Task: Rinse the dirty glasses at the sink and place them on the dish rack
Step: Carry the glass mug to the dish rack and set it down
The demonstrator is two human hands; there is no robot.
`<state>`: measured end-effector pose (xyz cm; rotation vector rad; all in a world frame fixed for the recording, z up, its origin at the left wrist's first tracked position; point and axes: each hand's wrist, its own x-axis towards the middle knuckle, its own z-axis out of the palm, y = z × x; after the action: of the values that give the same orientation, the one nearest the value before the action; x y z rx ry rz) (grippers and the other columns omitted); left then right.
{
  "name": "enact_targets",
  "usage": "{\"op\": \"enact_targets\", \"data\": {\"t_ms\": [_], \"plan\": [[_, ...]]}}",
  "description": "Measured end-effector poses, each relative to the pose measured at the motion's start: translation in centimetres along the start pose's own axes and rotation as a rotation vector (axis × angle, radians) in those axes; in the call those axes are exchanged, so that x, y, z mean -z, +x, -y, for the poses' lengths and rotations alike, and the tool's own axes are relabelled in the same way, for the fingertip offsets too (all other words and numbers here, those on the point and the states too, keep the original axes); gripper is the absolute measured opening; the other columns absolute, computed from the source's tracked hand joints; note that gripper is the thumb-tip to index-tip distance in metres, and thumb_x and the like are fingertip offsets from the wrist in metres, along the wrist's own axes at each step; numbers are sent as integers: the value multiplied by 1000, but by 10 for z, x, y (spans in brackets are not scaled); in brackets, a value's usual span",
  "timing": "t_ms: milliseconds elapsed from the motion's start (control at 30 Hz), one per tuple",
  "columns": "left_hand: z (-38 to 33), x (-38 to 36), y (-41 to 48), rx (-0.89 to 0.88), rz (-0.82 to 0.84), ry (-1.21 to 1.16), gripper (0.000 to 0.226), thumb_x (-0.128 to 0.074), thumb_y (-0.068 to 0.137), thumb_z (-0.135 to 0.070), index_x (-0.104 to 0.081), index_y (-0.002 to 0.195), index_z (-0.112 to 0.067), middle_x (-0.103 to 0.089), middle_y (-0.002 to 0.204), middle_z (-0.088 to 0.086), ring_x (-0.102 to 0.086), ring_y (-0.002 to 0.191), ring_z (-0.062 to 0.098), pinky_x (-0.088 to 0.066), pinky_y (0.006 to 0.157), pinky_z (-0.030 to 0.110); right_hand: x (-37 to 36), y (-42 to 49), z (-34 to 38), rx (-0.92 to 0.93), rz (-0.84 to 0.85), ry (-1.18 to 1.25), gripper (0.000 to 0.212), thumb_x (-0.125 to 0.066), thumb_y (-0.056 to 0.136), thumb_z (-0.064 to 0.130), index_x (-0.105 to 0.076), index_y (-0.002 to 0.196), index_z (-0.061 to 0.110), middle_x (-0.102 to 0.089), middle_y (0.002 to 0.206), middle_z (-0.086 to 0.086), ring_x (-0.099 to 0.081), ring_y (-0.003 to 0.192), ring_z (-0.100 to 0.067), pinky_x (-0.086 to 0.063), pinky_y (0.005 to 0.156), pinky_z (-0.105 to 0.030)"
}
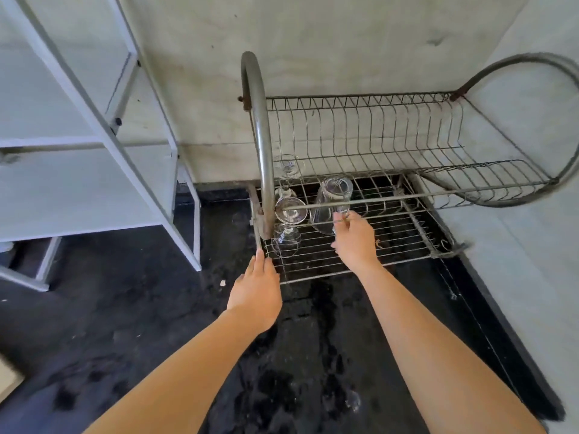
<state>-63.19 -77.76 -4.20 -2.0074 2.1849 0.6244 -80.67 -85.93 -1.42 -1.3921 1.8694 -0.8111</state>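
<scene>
A two-tier metal wire dish rack (407, 255) stands on the wet black counter against the wall. On the left of its lower tier, three clear stemmed glasses lie or lean: one at the back (288, 166), one in the middle (289, 211), one at the front (285, 241). A taller clear glass (333, 195) stands tilted, mouth down, in the middle of the lower tier. My right hand (355, 239) pinches this tall glass at its near side with thumb and fingertips. My left hand (258, 286) rests with straight fingers on the rack's front left corner.
The rack's upper plate tier (376, 126) holds nothing and overhangs the lower tier, with a rail (407, 195) crossing in front of the tall glass. A white shelf frame (131, 170) stands at the left. Water spots cover the black counter (156, 324).
</scene>
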Motion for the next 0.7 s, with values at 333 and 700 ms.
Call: {"op": "enact_targets", "data": {"t_ms": [333,700], "plan": [[-6,2,-4,18,-45,6,57,-35,101,-15,-9,150,-2,3,161,15,-16,147,25,-33,114,36,-27,40,1,-113,-14,218,22,-58,92,2,-58,114,5,-58,93,5,-63,102,-23,-58,72,-28],[-6,3,-5,27,-10,2,60,-32,102,-17,-2,152,-2,5,161,14,-10,148,25,-30,115,37,-30,48,1,-173,87,-21,34,-55,94,10,-52,127,3,-54,114,-12,-55,111,-24,-43,96,-32]]}}
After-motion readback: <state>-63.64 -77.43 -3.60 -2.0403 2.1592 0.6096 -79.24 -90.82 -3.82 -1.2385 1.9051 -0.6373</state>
